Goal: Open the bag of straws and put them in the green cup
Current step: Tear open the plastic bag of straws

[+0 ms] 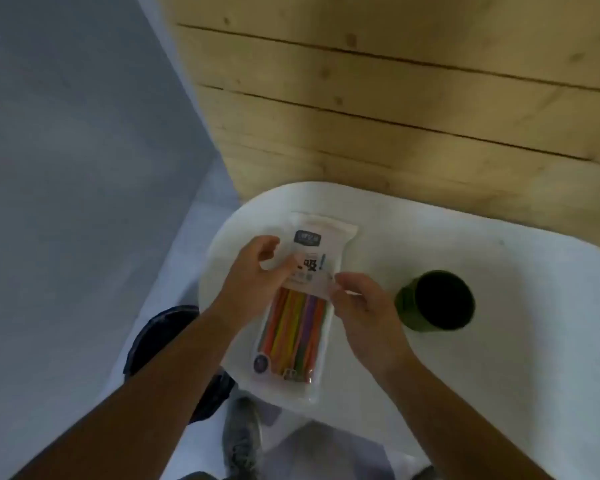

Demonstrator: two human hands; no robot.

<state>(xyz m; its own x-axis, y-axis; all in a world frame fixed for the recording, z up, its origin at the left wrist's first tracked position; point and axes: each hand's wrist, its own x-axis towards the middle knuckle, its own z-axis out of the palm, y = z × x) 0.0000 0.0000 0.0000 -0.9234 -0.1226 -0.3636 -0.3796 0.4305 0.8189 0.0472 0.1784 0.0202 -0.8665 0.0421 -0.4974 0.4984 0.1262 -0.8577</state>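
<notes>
Opening the white plastic bag of coloured straws [300,327] should go best from its sealed far end. It lies lengthwise on the white rounded table [499,341]; the left hand [253,275] grips its left edge and the right hand [361,306] pinches its right edge. Shift both grips toward that end, then tear. The dark green cup [437,301] stands upright near its right side.

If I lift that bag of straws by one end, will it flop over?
Probably only a little: the bag of straws is thin plastic, but the long straws packed inside should keep it fairly stiff. It is likely light, since the left hand and right hand pinch it with just fingertips. The smooth plastic may feel slippery.
</notes>
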